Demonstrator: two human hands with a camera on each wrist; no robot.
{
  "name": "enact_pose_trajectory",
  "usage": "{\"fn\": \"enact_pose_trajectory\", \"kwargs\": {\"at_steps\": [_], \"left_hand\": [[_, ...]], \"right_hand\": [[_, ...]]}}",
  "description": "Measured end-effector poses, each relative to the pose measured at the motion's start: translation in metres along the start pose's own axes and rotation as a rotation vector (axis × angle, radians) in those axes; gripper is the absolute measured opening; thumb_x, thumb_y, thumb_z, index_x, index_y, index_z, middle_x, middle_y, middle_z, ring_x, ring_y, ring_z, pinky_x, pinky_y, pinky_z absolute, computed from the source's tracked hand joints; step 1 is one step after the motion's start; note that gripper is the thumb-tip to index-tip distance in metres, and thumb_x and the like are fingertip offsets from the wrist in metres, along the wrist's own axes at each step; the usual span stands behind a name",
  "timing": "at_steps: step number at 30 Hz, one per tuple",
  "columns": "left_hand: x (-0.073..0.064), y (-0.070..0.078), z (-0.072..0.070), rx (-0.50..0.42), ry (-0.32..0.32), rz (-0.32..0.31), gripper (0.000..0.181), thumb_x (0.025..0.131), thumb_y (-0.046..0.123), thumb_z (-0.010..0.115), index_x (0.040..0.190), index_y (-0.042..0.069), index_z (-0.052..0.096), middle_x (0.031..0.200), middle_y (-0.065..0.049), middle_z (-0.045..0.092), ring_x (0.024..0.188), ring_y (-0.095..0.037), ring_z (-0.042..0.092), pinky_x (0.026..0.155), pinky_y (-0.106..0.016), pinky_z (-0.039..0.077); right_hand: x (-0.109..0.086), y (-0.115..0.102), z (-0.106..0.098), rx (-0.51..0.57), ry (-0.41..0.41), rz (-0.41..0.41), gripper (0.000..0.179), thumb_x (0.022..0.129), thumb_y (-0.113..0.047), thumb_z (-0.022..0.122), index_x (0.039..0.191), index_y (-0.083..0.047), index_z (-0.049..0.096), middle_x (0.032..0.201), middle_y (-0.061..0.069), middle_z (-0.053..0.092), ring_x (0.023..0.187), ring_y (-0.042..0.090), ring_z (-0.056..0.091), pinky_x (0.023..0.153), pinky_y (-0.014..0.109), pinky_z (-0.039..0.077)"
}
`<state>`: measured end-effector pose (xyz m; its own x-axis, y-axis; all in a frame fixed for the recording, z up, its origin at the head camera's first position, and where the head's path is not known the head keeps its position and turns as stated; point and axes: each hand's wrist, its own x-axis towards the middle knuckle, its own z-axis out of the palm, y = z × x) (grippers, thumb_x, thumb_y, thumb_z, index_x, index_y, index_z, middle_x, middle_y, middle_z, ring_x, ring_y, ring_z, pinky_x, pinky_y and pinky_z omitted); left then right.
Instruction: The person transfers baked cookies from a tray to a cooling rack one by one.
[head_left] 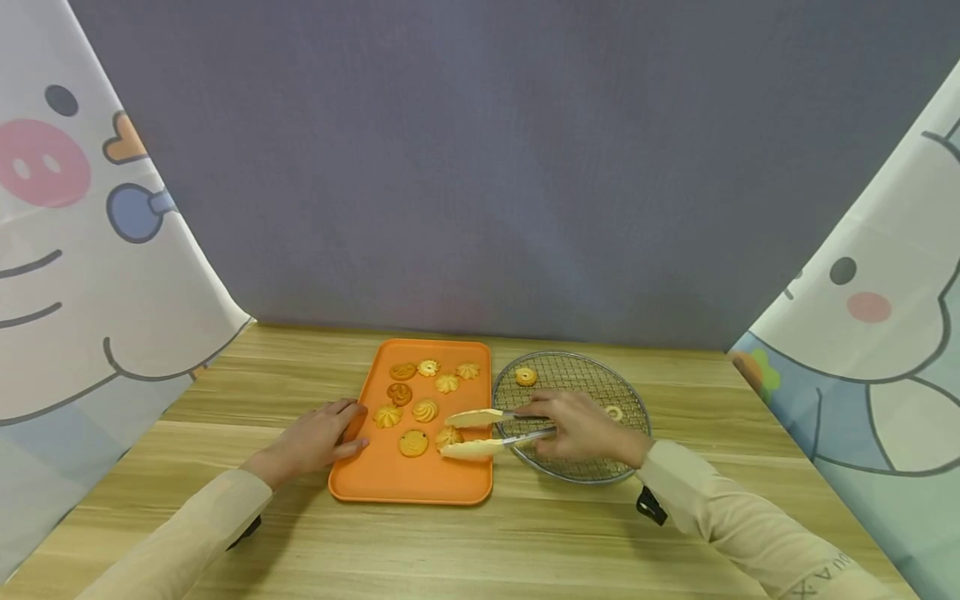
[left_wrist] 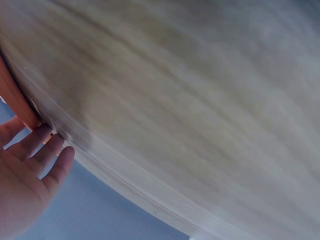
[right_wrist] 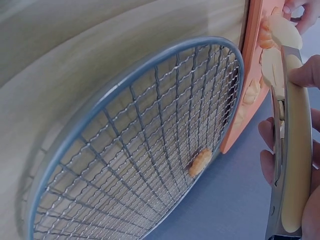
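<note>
With her right hand (head_left: 581, 429) gripping cream-tipped metal tongs (head_left: 487, 433) over the orange tray (head_left: 408, 487), she should pinch the swirl cookie (head_left: 448, 436) gently while her flat, open left hand (head_left: 318, 437) steadies the tray's edge.

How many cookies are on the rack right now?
2 visible: one cookie near the far rim of the rack, and another by the right hand, partly covered. The hand may hide more.
</note>
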<state>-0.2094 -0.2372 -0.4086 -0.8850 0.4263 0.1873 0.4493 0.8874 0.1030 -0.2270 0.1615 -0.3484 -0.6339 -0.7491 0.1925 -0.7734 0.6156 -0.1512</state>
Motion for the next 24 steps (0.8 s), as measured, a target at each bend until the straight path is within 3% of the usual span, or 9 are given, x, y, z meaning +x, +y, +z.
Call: {"fn": "enact_pose_trajectory", "kwargs": {"at_steps": [3,10,18,24], "left_hand": [[0.0,0.0,0.0,0.001,0.0,0.0,0.052,0.086,0.039,0.06,0.12,0.0,0.054,0.123,-0.021,0.053,0.11,-0.041,0.053,0.086,-0.057,0.044],[0.0,-0.001,0.001,0.006,0.001,0.002,0.052,0.086,0.039,0.06,0.12,0.001,0.054,0.124,-0.021,0.053,0.11,-0.041,0.053,0.086,-0.057,0.044],[0.001,-0.001,0.002,0.012,0.012,0.006,0.051,0.086,0.039,0.061,0.119,0.001,0.055,0.123,-0.021,0.054,0.109,-0.041,0.054,0.085,-0.057,0.045],[0.001,-0.002,0.002,0.015,0.015,0.011,0.052,0.085,0.039,0.061,0.119,0.001,0.055,0.122,-0.021,0.054,0.108,-0.041,0.054,0.085,-0.056,0.045]], "right_hand": [[-0.001,0.002,-0.001,0.016,0.01,-0.006,0.049,0.069,-0.019,0.069,0.116,-0.011,0.063,0.115,0.012,0.062,0.052,-0.002,0.045,0.046,0.014,0.039],[-0.003,0.009,-0.007,0.009,0.037,0.014,0.047,0.07,-0.017,0.069,0.116,-0.011,0.063,0.108,0.005,0.063,0.06,0.005,0.052,0.052,0.015,0.04],[-0.007,0.021,-0.015,-0.011,0.057,0.049,0.047,0.07,-0.016,0.068,0.117,-0.012,0.063,0.105,0.003,0.063,0.054,-0.001,0.041,0.05,0.017,0.037],[-0.014,0.031,-0.019,-0.021,0.047,0.118,0.051,0.071,-0.019,0.067,0.121,-0.012,0.061,0.112,0.009,0.062,0.05,-0.003,0.039,0.05,0.019,0.036]]}}
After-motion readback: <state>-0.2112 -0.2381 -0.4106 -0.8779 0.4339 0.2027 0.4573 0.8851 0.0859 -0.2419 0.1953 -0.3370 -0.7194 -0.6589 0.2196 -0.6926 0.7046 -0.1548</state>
